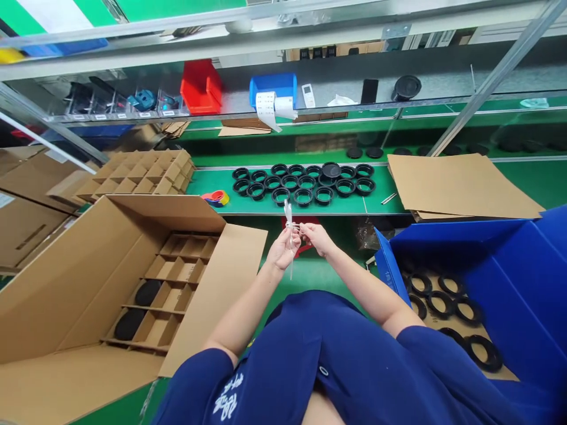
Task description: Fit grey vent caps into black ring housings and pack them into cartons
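Observation:
Near the bench's front edge, my left hand (284,248) is closed on a thin bundle of white strips (289,213), which stands upright above the fingers with a tail hanging below. My right hand (315,237) is just to its right, fingertips pinched at the bundle's tied middle; a small thin piece shows there, too small to name. Several black rings (303,196) lie in rows on the green bench beyond the hands. A black disc (331,170) rests on top of the rings at the back.
An open carton (239,254) with cardboard dividers and black discs is at left. A blue bin (522,265) with black rings is at right. Cardboard sheets (460,183), a tape roll (216,198) and a divider stack (142,171) lie on the bench; a shelf (336,65) crosses above.

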Demonstrator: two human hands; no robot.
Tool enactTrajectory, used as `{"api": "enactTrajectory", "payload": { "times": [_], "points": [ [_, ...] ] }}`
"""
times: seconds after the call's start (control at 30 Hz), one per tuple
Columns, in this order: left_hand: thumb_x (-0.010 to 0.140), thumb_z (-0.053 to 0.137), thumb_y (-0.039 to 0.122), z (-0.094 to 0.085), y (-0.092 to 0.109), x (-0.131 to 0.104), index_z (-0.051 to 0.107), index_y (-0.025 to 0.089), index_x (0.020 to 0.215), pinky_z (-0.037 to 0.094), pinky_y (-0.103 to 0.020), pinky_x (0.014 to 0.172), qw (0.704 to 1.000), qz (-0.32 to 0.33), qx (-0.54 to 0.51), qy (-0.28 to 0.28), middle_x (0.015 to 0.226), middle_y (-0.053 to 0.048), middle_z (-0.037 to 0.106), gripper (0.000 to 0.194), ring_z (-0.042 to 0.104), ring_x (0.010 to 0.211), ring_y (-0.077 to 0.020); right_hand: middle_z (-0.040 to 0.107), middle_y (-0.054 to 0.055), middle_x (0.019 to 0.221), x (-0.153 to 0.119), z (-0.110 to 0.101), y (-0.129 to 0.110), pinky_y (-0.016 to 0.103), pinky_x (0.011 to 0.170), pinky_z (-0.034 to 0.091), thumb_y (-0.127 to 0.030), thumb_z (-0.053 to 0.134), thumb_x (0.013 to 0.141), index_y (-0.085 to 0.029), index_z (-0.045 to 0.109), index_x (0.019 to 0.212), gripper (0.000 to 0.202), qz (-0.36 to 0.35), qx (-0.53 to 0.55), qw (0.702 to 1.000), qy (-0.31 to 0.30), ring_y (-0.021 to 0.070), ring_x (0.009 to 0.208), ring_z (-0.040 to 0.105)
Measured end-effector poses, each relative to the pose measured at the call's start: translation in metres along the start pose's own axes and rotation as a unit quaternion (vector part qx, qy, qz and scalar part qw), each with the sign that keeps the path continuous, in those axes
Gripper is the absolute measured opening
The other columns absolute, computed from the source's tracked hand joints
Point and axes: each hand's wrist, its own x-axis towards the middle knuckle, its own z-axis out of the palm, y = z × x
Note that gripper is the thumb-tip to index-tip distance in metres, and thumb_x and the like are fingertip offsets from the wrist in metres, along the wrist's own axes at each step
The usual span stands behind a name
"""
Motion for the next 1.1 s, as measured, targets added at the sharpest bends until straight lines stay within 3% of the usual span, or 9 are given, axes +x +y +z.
{"api": "enactTrajectory", "payload": {
  "times": [0.13,0.3,0.47,0.57,0.63,0.73,0.83,0.97,1.1],
  "points": [
    [0.105,0.041,0.010,0.008,0.011,-0.007,0.061,0.014,0.095,0.045,-0.013,0.053,0.998,-0.032,-0.061,0.013,0.080,-0.002,0.053,0.023,0.052,0.062,-0.0048,0.056,0.001,0.068,0.002,0.006,-0.003,0.024,0.050,0.034,-0.087,0.060,0.073,-0.018,0.059,0.078,0.069,-0.031,-0.011,0.999,0.015,0.0105,0.055,0.043],
    [0.103,0.045,0.009,0.010,0.016,-0.002,0.059,0.012,0.090,0.038,-0.013,0.045,0.995,-0.047,-0.067,0.048,0.076,-0.002,0.054,0.019,0.052,0.057,-0.0054,0.052,0.002,0.064,-0.004,0.017,-0.007,0.028,0.055,0.040,-0.076,0.048,0.089,-0.021,0.052,0.070,0.058,-0.089,-0.101,0.989,0.066,0.0155,0.059,0.047],
    [0.101,0.051,0.009,0.005,0.005,0.003,0.060,0.012,0.093,0.033,-0.015,0.040,0.994,-0.007,-0.047,0.095,0.074,-0.002,0.060,0.012,0.054,0.053,-0.0068,0.060,0.009,0.079,-0.017,0.021,-0.013,0.038,0.086,0.047,-0.045,0.060,0.093,-0.021,0.056,0.067,0.035,-0.176,-0.224,0.951,0.123,0.0239,0.086,0.054],
    [0.104,0.047,0.013,0.007,0.005,0.004,0.060,0.013,0.091,0.035,-0.015,0.042,0.994,-0.007,-0.052,0.096,0.073,-0.002,0.061,0.018,0.055,0.053,-0.0064,0.069,0.011,0.088,-0.018,0.023,-0.017,0.040,0.089,0.050,-0.037,0.053,0.098,-0.021,0.068,0.080,0.028,-0.254,-0.279,0.915,0.144,0.0250,0.089,0.060],
    [0.105,0.044,0.013,0.010,0.012,0.005,0.060,0.012,0.090,0.036,-0.016,0.042,0.994,-0.026,-0.059,0.089,0.073,-0.003,0.061,0.022,0.056,0.054,-0.0070,0.073,0.010,0.091,-0.017,0.023,-0.019,0.039,0.086,0.053,-0.037,0.054,0.099,-0.021,0.073,0.088,0.027,-0.279,-0.242,0.918,0.144,0.0239,0.089,0.066],
    [0.104,0.044,0.012,0.012,0.025,0.006,0.062,0.013,0.096,0.038,-0.016,0.043,0.994,-0.040,-0.067,0.076,0.074,-0.003,0.061,0.020,0.058,0.057,-0.0078,0.076,0.007,0.100,-0.015,0.023,-0.021,0.037,0.090,0.058,-0.043,0.068,0.093,-0.022,0.077,0.097,0.023,-0.239,-0.081,0.963,0.097,0.0235,0.095,0.072],
    [0.103,0.046,0.011,0.014,0.034,0.005,0.063,0.014,0.101,0.037,-0.015,0.044,0.995,-0.039,-0.063,0.066,0.075,-0.002,0.061,0.017,0.058,0.057,-0.0075,0.076,0.007,0.108,-0.013,0.023,-0.024,0.038,0.097,0.058,-0.046,0.079,0.086,-0.023,0.078,0.103,0.029,-0.225,0.011,0.973,0.050,0.0244,0.104,0.071],
    [0.102,0.045,0.009,0.015,0.028,0.004,0.062,0.012,0.094,0.031,-0.015,0.040,0.997,-0.030,-0.037,0.059,0.073,-0.002,0.060,0.018,0.054,0.052,-0.0058,0.074,0.006,0.093,-0.011,0.024,-0.032,0.037,0.089,0.058,-0.049,0.080,0.085,-0.023,0.080,0.089,0.027,-0.262,-0.014,0.962,0.073,0.0221,0.091,0.070],
    [0.095,0.063,0.010,0.016,0.016,0.002,0.057,0.016,0.087,0.035,-0.015,0.045,0.996,0.056,-0.010,0.070,0.080,0.001,0.066,0.011,0.055,0.055,-0.0047,0.069,0.006,0.091,-0.011,0.027,-0.037,0.038,0.087,0.056,-0.053,0.077,0.086,-0.023,0.078,0.085,0.030,-0.265,-0.071,0.958,0.080,0.0230,0.090,0.066]
  ]
}}
